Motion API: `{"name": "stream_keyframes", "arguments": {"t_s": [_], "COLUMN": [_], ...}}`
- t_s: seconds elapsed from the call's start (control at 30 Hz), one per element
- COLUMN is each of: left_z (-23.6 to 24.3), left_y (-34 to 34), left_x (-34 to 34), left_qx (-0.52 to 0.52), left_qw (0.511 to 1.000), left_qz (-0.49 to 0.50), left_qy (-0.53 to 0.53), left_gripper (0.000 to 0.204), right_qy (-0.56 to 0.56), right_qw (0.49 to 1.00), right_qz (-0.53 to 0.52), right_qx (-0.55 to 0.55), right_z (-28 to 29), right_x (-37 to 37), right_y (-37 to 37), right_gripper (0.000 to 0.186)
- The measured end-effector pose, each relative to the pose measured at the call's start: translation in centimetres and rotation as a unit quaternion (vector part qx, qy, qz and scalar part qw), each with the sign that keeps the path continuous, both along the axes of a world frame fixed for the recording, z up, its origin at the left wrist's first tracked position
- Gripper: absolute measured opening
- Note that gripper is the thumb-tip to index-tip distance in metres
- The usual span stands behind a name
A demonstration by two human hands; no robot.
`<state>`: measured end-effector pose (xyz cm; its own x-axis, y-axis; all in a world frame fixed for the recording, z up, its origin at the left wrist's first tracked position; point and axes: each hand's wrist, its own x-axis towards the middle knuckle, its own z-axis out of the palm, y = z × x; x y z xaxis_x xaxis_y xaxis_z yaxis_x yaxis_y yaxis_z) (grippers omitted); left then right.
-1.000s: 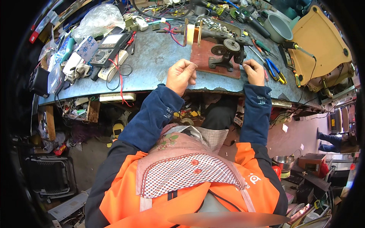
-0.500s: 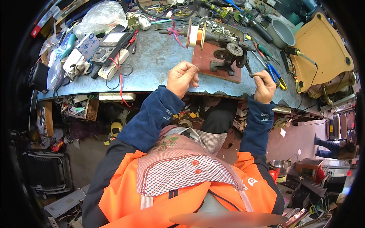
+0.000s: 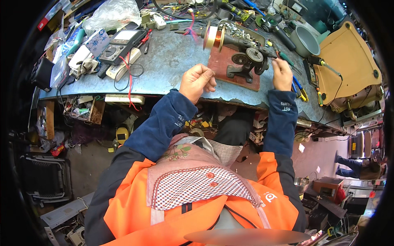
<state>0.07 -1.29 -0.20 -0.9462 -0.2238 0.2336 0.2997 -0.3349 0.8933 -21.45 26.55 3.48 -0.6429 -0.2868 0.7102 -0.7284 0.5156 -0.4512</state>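
A hand-cranked coil winder with a dial and gears stands on a reddish board at the bench's front edge. On its shaft, to the left, sits a bobbin with copper-coloured wire. My right hand is closed at the winder's right side around the crank handle, which the fingers now mostly hide. Just left of the board, my left hand is closed in a pinch below the bobbin. Whatever lies between those fingertips is too fine to make out.
A multimeter with red leads lies at left by a clear plastic bag. Behind the winder is a tray of metal parts. Pliers, screwdrivers, a grey bowl and a tan panel are at right.
My right hand has moved up and slightly left, away from the bench edge, with the crank. The left hand stays pinched in nearly the same place. Pink strands by the shaft have shifted.
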Motion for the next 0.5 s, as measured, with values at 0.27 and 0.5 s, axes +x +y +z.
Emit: {"name": "stream_keyframes", "arguments": {"t_s": [0.27,0.5], "left_z": [-0.2,0.0], "left_y": [-0.1,-0.2], "left_x": [0.1,0.1], "left_qx": [-0.001,0.003], "left_qw": [1.0,1.0], "left_qz": [0.004,0.004], "left_qy": [0.002,-0.004], "left_gripper": [0.015,0.015], "right_qy": [-0.11,-0.115], "right_qw": [0.98,0.955], "right_qz": [0.162,0.145], "right_qx": [-0.015,-0.23], "right_z": [1.0,4.5], "right_x": [8.3,3.6], "right_y": [3.2,0.1], "right_gripper": [0.007,0.008]}}
